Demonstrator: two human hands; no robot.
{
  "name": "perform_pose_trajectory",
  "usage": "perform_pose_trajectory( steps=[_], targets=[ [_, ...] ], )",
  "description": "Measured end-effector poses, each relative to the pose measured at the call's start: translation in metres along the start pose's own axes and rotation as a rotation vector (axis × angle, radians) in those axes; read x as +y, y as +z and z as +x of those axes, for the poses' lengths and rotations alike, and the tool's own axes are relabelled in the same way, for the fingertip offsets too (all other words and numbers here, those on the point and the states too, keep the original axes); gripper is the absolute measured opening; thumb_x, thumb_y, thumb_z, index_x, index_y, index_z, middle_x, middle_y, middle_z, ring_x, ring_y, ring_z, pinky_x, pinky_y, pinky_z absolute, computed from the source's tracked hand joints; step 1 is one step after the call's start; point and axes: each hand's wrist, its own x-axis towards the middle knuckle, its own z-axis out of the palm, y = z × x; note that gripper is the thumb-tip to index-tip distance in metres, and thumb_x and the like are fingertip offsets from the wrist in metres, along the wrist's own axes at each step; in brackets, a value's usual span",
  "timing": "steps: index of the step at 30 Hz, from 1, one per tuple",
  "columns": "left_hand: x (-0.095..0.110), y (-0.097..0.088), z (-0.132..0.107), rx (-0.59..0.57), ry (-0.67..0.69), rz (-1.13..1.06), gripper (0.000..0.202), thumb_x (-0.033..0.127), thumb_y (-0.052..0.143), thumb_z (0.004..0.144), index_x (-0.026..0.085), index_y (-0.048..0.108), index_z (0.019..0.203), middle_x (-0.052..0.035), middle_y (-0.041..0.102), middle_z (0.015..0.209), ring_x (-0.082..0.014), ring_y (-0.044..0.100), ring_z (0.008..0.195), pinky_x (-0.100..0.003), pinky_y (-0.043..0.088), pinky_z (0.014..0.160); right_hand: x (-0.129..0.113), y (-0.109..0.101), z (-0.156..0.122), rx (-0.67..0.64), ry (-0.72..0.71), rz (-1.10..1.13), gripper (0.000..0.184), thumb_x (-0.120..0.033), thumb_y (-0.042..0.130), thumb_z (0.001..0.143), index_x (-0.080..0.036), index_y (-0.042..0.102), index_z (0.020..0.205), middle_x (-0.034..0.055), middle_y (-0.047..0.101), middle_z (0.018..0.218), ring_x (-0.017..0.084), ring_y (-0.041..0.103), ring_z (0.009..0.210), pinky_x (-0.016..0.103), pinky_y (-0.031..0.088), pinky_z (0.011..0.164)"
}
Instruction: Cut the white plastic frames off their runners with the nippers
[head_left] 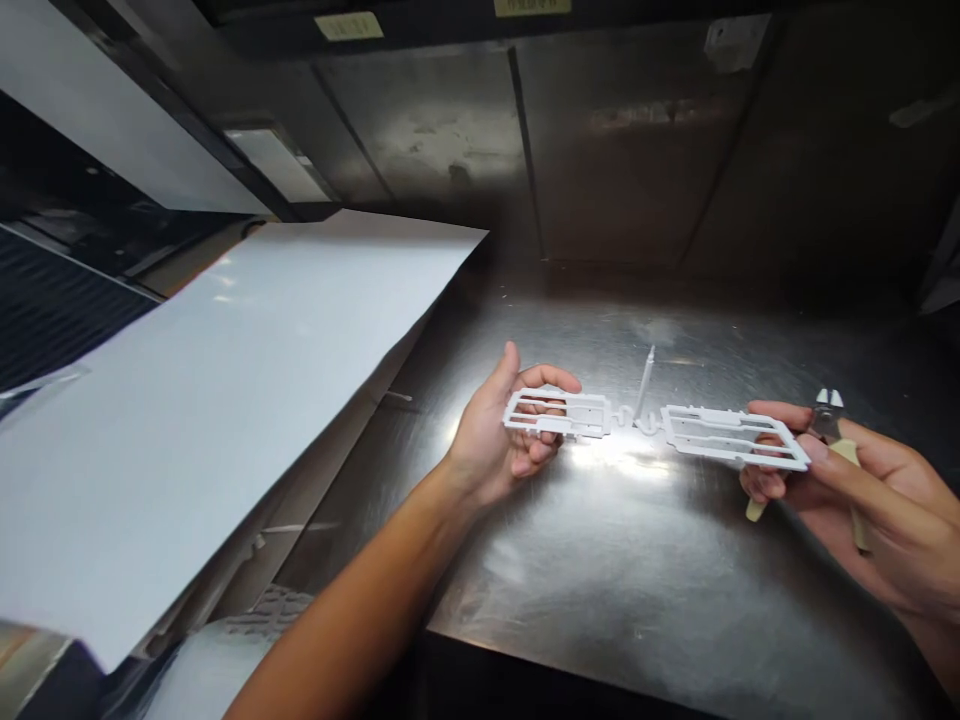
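White plastic moulding [675,425], two flat frames joined by a thin runner with an upright stalk, hangs level between my hands just above the steel counter [637,560]. My left hand [499,435] curls closed around its left frame. My right hand [862,490] pinches the right frame under the thumb, and also holds cream-handled cutters [829,415] whose tips stick up behind. A big white sheet [225,400] slopes away on my left.
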Motion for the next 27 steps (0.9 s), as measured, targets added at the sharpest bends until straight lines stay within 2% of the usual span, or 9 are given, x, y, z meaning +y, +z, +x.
perform_pose_trajectory(
  steps=[5, 11, 15, 18, 22, 24, 26, 27],
  targets=[
    [0.002, -0.003, -0.004, -0.015, 0.028, 0.057, 0.074, 0.068, 0.028, 0.116, 0.014, 0.077, 0.098, -0.0044, 0.057, 0.054, -0.0108, 0.043, 0.031, -0.014, 0.034, 0.027, 0.000, 0.006, -0.001, -0.066, -0.005, 0.128, 0.029, -0.039, 0.081, 0.108, -0.026, 0.081, 0.134, 0.0078, 0.070, 0.096, 0.019, 0.067, 0.080, 0.032, 0.063, 0.073],
    [0.004, -0.002, -0.006, -0.017, 0.030, 0.071, 0.076, 0.066, 0.027, 0.117, 0.014, 0.080, 0.097, -0.0037, 0.053, 0.052, -0.0105, 0.042, 0.032, -0.015, 0.035, 0.028, -0.006, 0.009, -0.004, -0.174, -0.031, 0.205, 0.027, -0.035, 0.079, 0.110, -0.025, 0.079, 0.136, 0.0059, 0.069, 0.094, 0.019, 0.067, 0.081, 0.033, 0.064, 0.073],
    [0.005, 0.001, -0.005, -0.011, 0.031, 0.064, 0.080, 0.060, 0.020, 0.119, 0.014, 0.081, 0.097, -0.0049, 0.057, 0.056, -0.0112, 0.045, 0.033, -0.015, 0.036, 0.028, -0.011, 0.010, -0.006, -0.195, -0.032, 0.202, 0.024, -0.034, 0.081, 0.109, -0.026, 0.081, 0.132, 0.0050, 0.071, 0.094, 0.017, 0.069, 0.081, 0.031, 0.065, 0.075],
    [0.007, 0.003, -0.004, -0.001, 0.065, 0.034, 0.085, 0.060, 0.016, 0.118, 0.011, 0.082, 0.094, -0.0056, 0.053, 0.054, -0.0133, 0.048, 0.035, -0.017, 0.039, 0.029, -0.011, 0.008, -0.005, -0.170, 0.005, 0.176, 0.024, -0.033, 0.085, 0.107, -0.027, 0.082, 0.129, 0.0056, 0.073, 0.094, 0.017, 0.071, 0.082, 0.029, 0.064, 0.076],
    [0.012, 0.014, -0.003, 0.135, 0.079, -0.087, 0.092, 0.062, 0.009, 0.117, 0.011, 0.079, 0.086, -0.0097, 0.059, 0.062, -0.0161, 0.055, 0.039, -0.020, 0.041, 0.028, -0.005, 0.005, -0.002, -0.097, 0.005, 0.120, 0.023, -0.031, 0.089, 0.104, -0.025, 0.082, 0.125, 0.0055, 0.073, 0.094, 0.016, 0.071, 0.083, 0.026, 0.063, 0.077],
    [0.013, 0.021, -0.003, 0.215, 0.057, -0.114, 0.092, 0.065, 0.011, 0.116, 0.011, 0.078, 0.084, -0.0110, 0.059, 0.065, -0.0170, 0.057, 0.042, -0.020, 0.040, 0.027, -0.002, 0.005, -0.001, -0.080, -0.018, 0.103, 0.023, -0.031, 0.090, 0.103, -0.025, 0.082, 0.124, 0.0045, 0.072, 0.093, 0.016, 0.071, 0.082, 0.025, 0.063, 0.076],
    [0.013, 0.025, -0.002, 0.260, 0.066, -0.118, 0.080, 0.059, 0.023, 0.117, 0.009, 0.079, 0.089, -0.0105, 0.058, 0.067, -0.0165, 0.058, 0.045, -0.018, 0.038, 0.027, -0.002, 0.005, -0.002, -0.076, -0.040, 0.072, 0.024, -0.031, 0.090, 0.103, -0.027, 0.082, 0.125, 0.0039, 0.073, 0.093, 0.016, 0.072, 0.082, 0.025, 0.063, 0.076],
    [0.012, 0.026, -0.002, 0.274, 0.084, -0.121, 0.068, 0.050, 0.031, 0.117, 0.009, 0.079, 0.093, -0.0101, 0.060, 0.070, -0.0155, 0.059, 0.047, -0.016, 0.038, 0.028, -0.002, 0.005, -0.002, -0.076, -0.047, 0.049, 0.024, -0.031, 0.091, 0.103, -0.027, 0.082, 0.124, 0.0037, 0.073, 0.093, 0.016, 0.072, 0.082, 0.024, 0.064, 0.077]
  ],
)
